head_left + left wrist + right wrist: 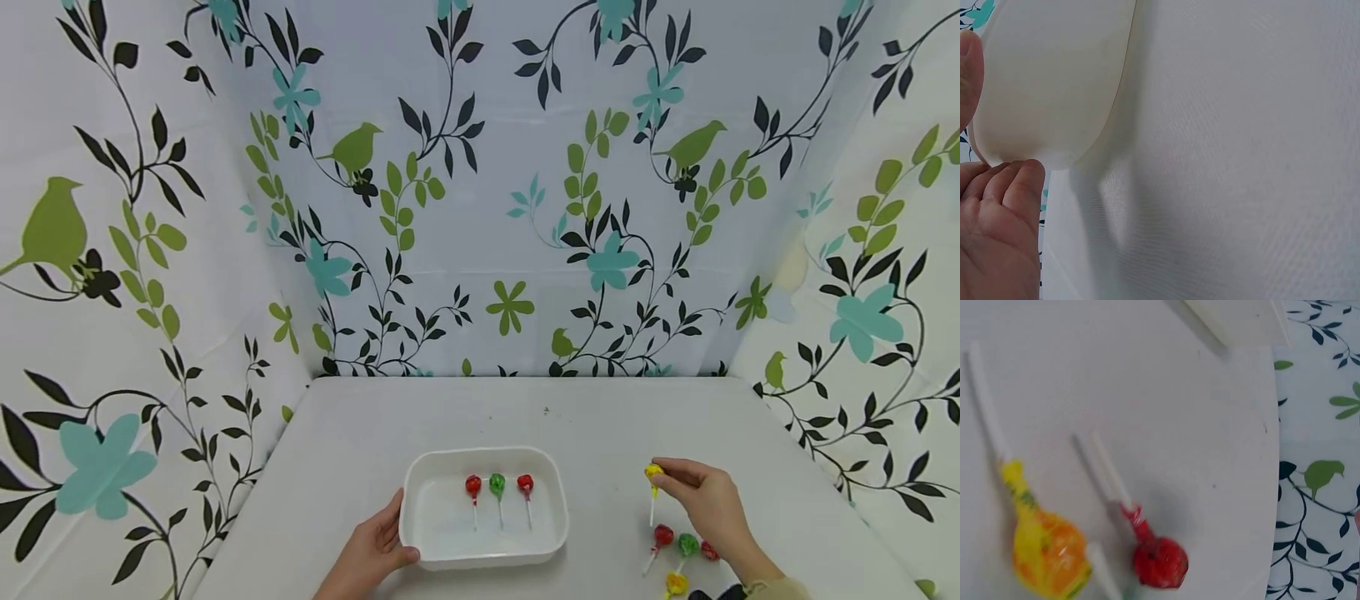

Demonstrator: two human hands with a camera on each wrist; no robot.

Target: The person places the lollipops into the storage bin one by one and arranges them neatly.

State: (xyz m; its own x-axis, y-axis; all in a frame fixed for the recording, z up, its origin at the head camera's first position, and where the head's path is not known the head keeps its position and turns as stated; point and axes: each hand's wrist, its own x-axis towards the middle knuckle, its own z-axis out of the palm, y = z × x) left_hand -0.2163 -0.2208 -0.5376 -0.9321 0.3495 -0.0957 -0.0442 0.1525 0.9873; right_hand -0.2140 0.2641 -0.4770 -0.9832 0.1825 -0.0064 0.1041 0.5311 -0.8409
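Observation:
My left hand (372,546) grips the left end of a white rectangular tray (442,521), its thumb at the near corner. The left wrist view shows its fingers (1022,187) against the tray's edge. Inside the tray lie a red lollipop (472,486), a green lollipop (497,486) and another red lollipop (526,483), sticks toward me. To the tray's right, my right hand (708,500) pinches a yellow lollipop (652,472) by its head, stick hanging down. Below that hand are loose lollipops: red (663,536), green (687,545), red (709,550) and yellow (677,583).
Everything stands on a white table (495,417). Patterned cloth (480,208) with birds, leaves and flowers hangs behind it and along both sides. A black item (723,593), only partly visible, is by the right wrist at the lower edge.

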